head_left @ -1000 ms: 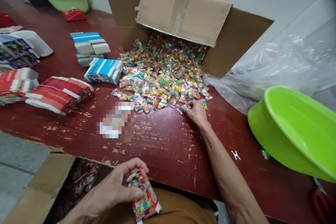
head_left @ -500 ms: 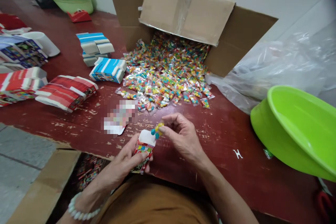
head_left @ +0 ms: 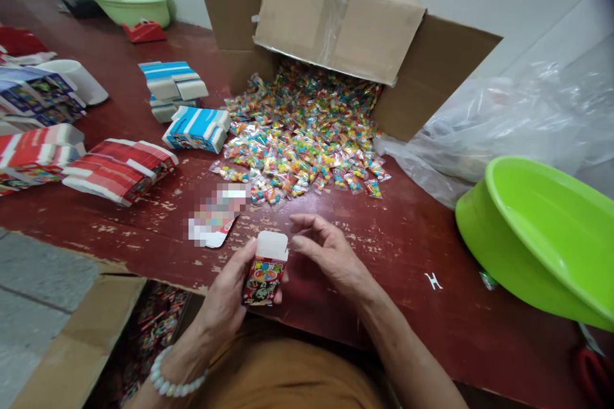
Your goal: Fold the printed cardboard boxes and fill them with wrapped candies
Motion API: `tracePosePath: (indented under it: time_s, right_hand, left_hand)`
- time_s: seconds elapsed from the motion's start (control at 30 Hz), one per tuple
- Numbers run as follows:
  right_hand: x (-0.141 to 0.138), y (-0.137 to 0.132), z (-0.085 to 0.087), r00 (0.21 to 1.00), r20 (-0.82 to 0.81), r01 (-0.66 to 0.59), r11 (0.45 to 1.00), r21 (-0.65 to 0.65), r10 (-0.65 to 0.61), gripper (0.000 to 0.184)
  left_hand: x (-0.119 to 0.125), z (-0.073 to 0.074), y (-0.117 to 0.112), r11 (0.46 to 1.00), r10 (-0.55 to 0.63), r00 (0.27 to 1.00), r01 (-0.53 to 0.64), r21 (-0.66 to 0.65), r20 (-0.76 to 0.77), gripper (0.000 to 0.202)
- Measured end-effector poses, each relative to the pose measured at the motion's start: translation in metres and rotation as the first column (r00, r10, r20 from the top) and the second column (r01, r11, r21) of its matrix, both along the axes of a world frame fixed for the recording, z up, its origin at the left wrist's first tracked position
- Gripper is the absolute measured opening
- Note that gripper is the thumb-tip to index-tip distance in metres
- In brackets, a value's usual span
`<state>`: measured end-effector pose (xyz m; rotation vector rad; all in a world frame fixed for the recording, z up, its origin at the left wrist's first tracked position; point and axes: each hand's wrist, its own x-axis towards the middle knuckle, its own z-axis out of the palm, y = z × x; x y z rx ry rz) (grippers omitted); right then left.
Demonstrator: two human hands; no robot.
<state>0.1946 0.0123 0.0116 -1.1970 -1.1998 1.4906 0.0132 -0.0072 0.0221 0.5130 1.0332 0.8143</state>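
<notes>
My left hand (head_left: pixel 229 284) is wrapped round a small printed candy box (head_left: pixel 265 280), held upright with its white top flap (head_left: pixel 272 245) raised. Just right of the flap, my right hand (head_left: pixel 330 252) hovers with thumb and fingers apart and nothing between them. The inside of the box cannot be seen. Beyond both hands lies a heap of small clear candy packets (head_left: pixel 297 153) with coloured sweets, spilling from a cardboard carton (head_left: pixel 340 25) tipped on its side. Left of the candy box, a flat, partly blurred carton piece (head_left: pixel 223 230) lies on the table.
Bundles of flat red boxes (head_left: pixel 119 169) and blue boxes (head_left: pixel 197 128) lie to the left. A green basin (head_left: pixel 480 230) stands at the right, near plastic sheeting (head_left: pixel 518 115) and red-handled scissors (head_left: pixel 592 364). Below the table edge, an open carton (head_left: pixel 81 345) holds several printed boxes.
The candy packet has left my right hand's fingers and is no longer visible. Those fingers have spread. My left hand has turned the candy box more upright, its printed front now showing.
</notes>
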Motion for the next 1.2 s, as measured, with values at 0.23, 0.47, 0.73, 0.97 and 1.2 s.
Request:
tracePosePath:
  time_s: [0.23,0.47,0.73,0.97,1.2]
  right_hand:
    - [-0.016,-0.008,-0.004,0.978,0.207,-0.086,0.948,0.307,0.022,0.017]
    - [-0.018,-0.01,-0.003,0.944,0.313,-0.099,0.818,0.566,-0.102,0.019]
    - [-0.021,-0.007,0.001,0.987,0.161,-0.009,0.988,0.152,-0.016,0.011]
    - [-0.022,-0.002,0.014,0.997,-0.058,-0.048,0.999,0.005,0.049,0.015]
    - [-0.017,-0.006,0.011,0.987,0.14,-0.115,0.968,0.223,0.085,0.012]
  left_hand:
    - [0.006,-0.008,-0.001,0.989,-0.012,0.999,0.016,0.144,-0.032,0.039]
    - [0.006,-0.004,0.006,0.99,-0.068,0.963,0.098,-0.104,0.261,0.045]
    - [0.011,-0.008,0.004,0.999,0.022,0.984,-0.026,0.023,0.175,0.056]
    - [0.008,-0.018,0.004,0.997,-0.032,0.995,0.024,0.077,0.1,0.076]
    - [0.008,-0.015,0.004,0.999,-0.034,0.996,0.033,0.016,0.079,0.075]
